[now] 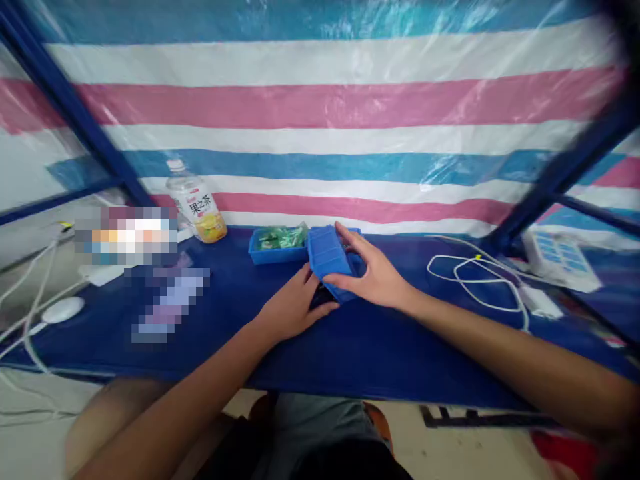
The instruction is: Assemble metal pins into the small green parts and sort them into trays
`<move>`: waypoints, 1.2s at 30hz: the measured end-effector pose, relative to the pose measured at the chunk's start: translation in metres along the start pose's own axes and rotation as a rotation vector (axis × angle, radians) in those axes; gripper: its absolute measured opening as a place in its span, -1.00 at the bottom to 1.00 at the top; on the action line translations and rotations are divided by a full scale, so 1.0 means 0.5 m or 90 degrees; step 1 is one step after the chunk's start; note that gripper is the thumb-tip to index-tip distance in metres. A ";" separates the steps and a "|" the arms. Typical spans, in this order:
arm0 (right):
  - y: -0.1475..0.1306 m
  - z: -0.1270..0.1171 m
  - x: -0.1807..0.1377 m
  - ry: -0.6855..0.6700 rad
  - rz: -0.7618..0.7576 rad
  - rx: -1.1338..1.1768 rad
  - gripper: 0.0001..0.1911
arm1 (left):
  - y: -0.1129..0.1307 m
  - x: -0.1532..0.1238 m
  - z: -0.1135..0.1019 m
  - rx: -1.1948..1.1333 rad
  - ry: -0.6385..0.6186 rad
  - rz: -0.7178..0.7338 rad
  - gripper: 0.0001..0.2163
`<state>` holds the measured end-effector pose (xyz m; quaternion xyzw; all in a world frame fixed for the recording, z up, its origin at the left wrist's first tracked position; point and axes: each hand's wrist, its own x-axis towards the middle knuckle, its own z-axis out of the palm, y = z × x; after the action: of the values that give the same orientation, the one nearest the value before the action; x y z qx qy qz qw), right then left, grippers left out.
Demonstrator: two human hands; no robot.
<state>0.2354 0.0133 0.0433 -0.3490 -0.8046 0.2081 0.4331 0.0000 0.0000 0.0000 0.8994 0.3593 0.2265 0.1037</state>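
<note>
Bin (326, 251), blue and tilted over the counter (310, 363), is spanned lengthwise by the right hand (379, 272), thumb nearest; its near left corner is met by the left hand (289, 307) (hold cannot be told), beside a tray (280, 257) of green pieces (281, 238).

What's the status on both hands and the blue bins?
Right grip holds tilted blue bin. Left grip at its near edge, contact unclear. Second blue bin, green items inside, close on the left.
</note>
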 end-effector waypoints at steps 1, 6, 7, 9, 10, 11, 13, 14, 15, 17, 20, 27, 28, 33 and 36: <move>-0.004 0.007 0.001 -0.009 -0.011 0.000 0.06 | -0.001 0.001 0.001 -0.001 -0.006 0.006 -0.31; -0.018 0.040 0.009 -0.049 -0.054 -0.004 0.08 | -0.016 -0.004 0.015 -0.019 -0.028 -0.013 -0.34; -0.018 0.045 0.011 -0.060 -0.057 -0.008 0.09 | -0.020 -0.007 0.019 -0.024 -0.033 -0.025 -0.35; -0.019 0.051 0.015 -0.083 -0.062 -0.019 0.10 | -0.026 -0.012 0.025 -0.024 -0.036 -0.055 -0.37; -0.019 0.052 0.016 -0.091 -0.065 -0.024 0.10 | -0.027 -0.012 0.026 -0.022 -0.038 -0.069 -0.38; -0.020 0.051 0.017 -0.092 -0.069 -0.029 0.09 | -0.026 -0.012 0.025 -0.018 -0.041 -0.077 -0.39; -0.024 0.044 0.019 -0.066 -0.070 -0.036 0.08 | -0.019 -0.007 0.018 -0.012 -0.050 -0.068 -0.39; -0.027 0.038 0.019 -0.042 -0.064 -0.037 0.06 | -0.014 -0.004 0.013 -0.010 -0.051 -0.053 -0.39; -0.029 0.030 0.019 -0.012 -0.050 -0.037 0.05 | -0.008 0.000 0.008 -0.008 -0.048 -0.039 -0.37; -0.034 0.008 0.018 0.042 -0.013 -0.026 0.02 | 0.001 0.006 -0.002 -0.007 -0.041 -0.032 -0.34; -0.030 -0.038 0.012 0.102 0.035 -0.004 0.02 | 0.006 0.009 -0.011 -0.005 -0.058 -0.042 -0.30; 0.036 -0.161 -0.023 0.262 0.186 0.112 -0.17 | 0.009 0.010 -0.017 -0.006 -0.099 -0.076 -0.25; 0.050 -0.175 -0.029 0.280 0.202 0.165 -0.21 | 0.010 0.010 -0.018 -0.005 -0.100 -0.078 -0.24; 0.129 -0.234 -0.053 0.335 0.270 0.279 0.13 | 0.010 0.011 -0.016 0.002 -0.093 -0.078 -0.22; 0.174 -0.266 -0.065 0.283 0.351 0.261 0.38 | 0.007 0.009 -0.017 0.008 -0.093 -0.076 -0.21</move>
<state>0.3932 0.0516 0.0416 -0.4942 -0.5096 0.3921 0.5851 0.0010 0.0007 0.0103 0.8911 0.4052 0.1515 0.1369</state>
